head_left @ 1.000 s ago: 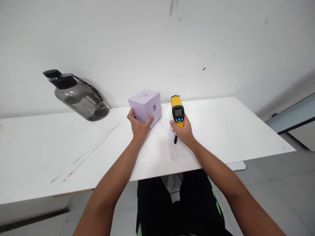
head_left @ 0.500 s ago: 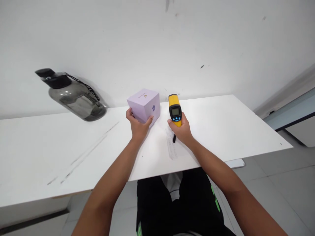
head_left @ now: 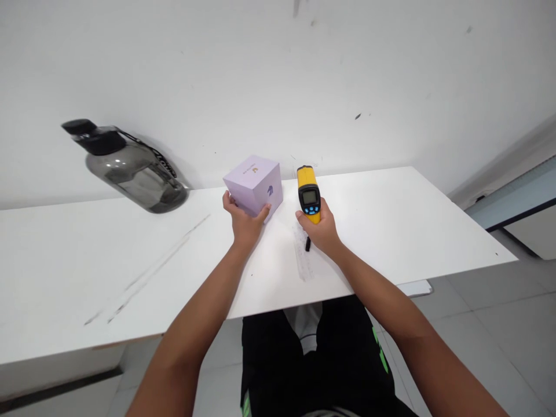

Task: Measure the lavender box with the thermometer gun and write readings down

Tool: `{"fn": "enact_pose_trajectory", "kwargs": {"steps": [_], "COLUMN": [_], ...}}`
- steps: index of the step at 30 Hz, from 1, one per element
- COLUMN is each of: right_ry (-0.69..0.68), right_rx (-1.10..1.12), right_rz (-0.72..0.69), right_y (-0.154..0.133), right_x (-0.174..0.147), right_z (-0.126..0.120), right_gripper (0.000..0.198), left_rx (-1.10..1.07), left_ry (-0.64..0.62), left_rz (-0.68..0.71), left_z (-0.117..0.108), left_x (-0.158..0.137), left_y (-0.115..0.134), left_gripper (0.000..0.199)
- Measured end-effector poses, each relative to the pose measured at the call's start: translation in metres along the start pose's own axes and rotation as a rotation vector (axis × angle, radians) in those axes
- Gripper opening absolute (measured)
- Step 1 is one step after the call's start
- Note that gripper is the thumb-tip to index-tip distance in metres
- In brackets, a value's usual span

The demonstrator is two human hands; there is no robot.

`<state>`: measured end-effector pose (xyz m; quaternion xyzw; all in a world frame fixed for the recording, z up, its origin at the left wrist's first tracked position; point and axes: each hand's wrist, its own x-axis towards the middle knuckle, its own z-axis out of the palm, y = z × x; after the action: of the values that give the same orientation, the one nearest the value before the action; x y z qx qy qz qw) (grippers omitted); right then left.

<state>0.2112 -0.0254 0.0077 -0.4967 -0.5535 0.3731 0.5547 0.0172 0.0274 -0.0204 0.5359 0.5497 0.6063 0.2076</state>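
A light purple cube-shaped box (head_left: 253, 184) stands on the white table near the wall, a little left of the middle. My left hand (head_left: 247, 225) grips its near lower part, thumb on the right face and fingers round the left one. In my right hand (head_left: 322, 227) is a yellow and black infrared thermometer (head_left: 309, 194), held by its handle with the small screen facing me. The screen looks blank. A short black piece (head_left: 308, 244), perhaps a pen cap or part of a pen, shows just below the thermometer; part of it may be behind my hand.
A large grey see-through water bottle (head_left: 134, 174) with a black lid and strap stands at the left by the wall. The white table (head_left: 382, 231) has dark streaks on its left part and faint marks near the middle. Its front edge runs just before my legs.
The box has tilted very slightly in my left hand. My right hand and the thermometer have stayed in place.
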Motion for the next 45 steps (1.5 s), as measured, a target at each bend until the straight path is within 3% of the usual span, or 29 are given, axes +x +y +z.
{"fn": "enact_pose_trajectory", "kwargs": {"steps": [7, 11, 13, 15, 17, 19, 22, 24, 28, 32, 35, 37, 39, 41, 43, 45], "right_ry": [0.056, 0.038, -0.051, -0.179, -0.257, -0.273, -0.259, -0.252, -0.24, -0.187, -0.417, -0.606, -0.696, -0.682, -0.556, -0.335], "right_rx": [-0.175, -0.538, -0.74, -0.902, -1.028, -1.14, -1.258, -1.276, -1.281, -1.375, -1.37, -1.278, -1.189, -1.14, -1.069, -0.884], "right_rz": [-0.034, 0.004, 0.05, 0.095, 0.097, 0.058, -0.011, -0.055, -0.172, -0.441, -0.705, -0.791, -0.802, -0.77, -0.688, -0.565], "right_y": [-0.007, -0.006, -0.005, -0.002, 0.003, 0.01, 0.021, 0.027, 0.036, 0.035, 0.032, 0.03, 0.029, 0.027, 0.024, 0.022], "right_x": [0.004, 0.019, 0.028, 0.038, 0.049, 0.058, 0.068, 0.073, 0.076, 0.066, 0.057, 0.055, 0.056, 0.057, 0.053, 0.043], "right_z": [-0.013, -0.041, -0.057, -0.07, -0.078, -0.082, -0.085, -0.088, -0.093, -0.087, -0.073, -0.064, -0.06, -0.062, -0.066, -0.066], "right_gripper": [0.051, 0.062, 0.063, 0.06, 0.056, 0.054, 0.054, 0.054, 0.052, 0.045, 0.041, 0.043, 0.043, 0.041, 0.036, 0.034], "left_rx": [0.035, 0.147, 0.182, 0.253, 0.368, 0.481, 0.596, 0.646, 0.708, 0.705, 0.716, 0.745, 0.776, 0.78, 0.756, 0.722], "left_ry": [-0.004, 0.048, -0.009, -0.212, -0.51, -0.768, -0.942, -0.966, -0.985, -0.957, -0.96, -0.989, -1.025, -1.051, -1.049, -1.03], "left_rz": [-0.006, 0.231, 0.369, 0.476, 0.542, 0.551, 0.476, 0.435, 0.442, 0.456, 0.448, 0.433, 0.409, 0.395, 0.397, 0.401], "left_z": [-0.008, -0.011, -0.008, -0.002, 0.004, 0.005, 0.002, -0.002, -0.003, -0.001, -0.002, -0.003, -0.004, -0.004, -0.004, -0.004], "left_x": [0.007, 0.0, -0.011, -0.024, -0.034, -0.041, -0.044, -0.044, -0.044, -0.047, -0.048, -0.047, -0.046, -0.044, -0.043, -0.044], "left_y": [0.0, 0.015, 0.024, 0.031, 0.033, 0.032, 0.026, 0.022, 0.016, 0.012, 0.013, 0.016, 0.019, 0.021, 0.02, 0.02], "left_gripper": [0.122, 0.111, 0.103, 0.088, 0.076, 0.082, 0.107, 0.11, 0.095, 0.099, 0.103, 0.104, 0.107, 0.11, 0.11, 0.11]}}
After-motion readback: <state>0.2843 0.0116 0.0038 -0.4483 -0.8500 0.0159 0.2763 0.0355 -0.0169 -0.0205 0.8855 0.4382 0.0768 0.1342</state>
